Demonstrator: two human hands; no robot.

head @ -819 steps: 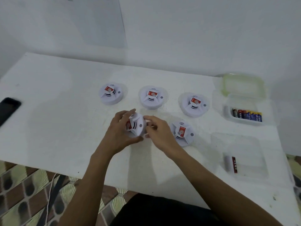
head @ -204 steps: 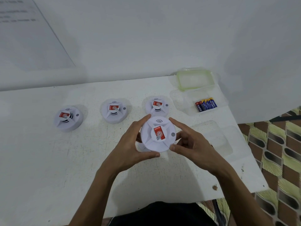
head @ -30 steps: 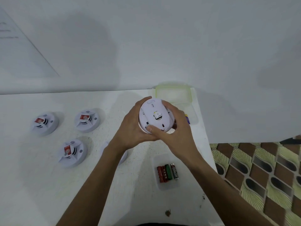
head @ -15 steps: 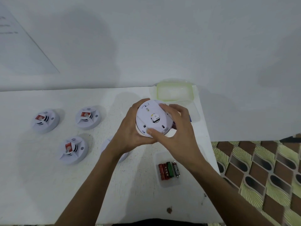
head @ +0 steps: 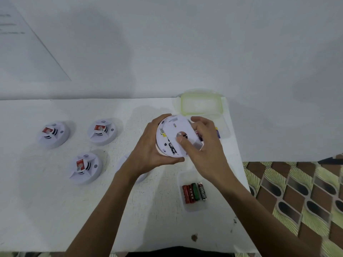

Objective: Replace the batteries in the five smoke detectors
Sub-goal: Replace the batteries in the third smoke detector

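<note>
One round white plastic smoke detector (head: 163,145), rim clasped in curled left hand (head: 148,151); white back plate (head: 182,125), pinched between right hand (head: 206,151) thumb and fingers, newly twisted off-seat: internals exposed, battery swap next.

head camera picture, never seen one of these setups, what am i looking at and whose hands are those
No machine here: a person wears one camera on the head, looking forward and down, so both arms are their own. On the white table three smoke detectors lie face up at the left; a fourth detector peeks from behind the left forearm. A clear tray near the right edge holds four batteries, and a green-rimmed container sits at the back. The left hand grips the rim of the fifth detector, turned back side up; the right hand curls round its other edge, thumb on the back.
</note>
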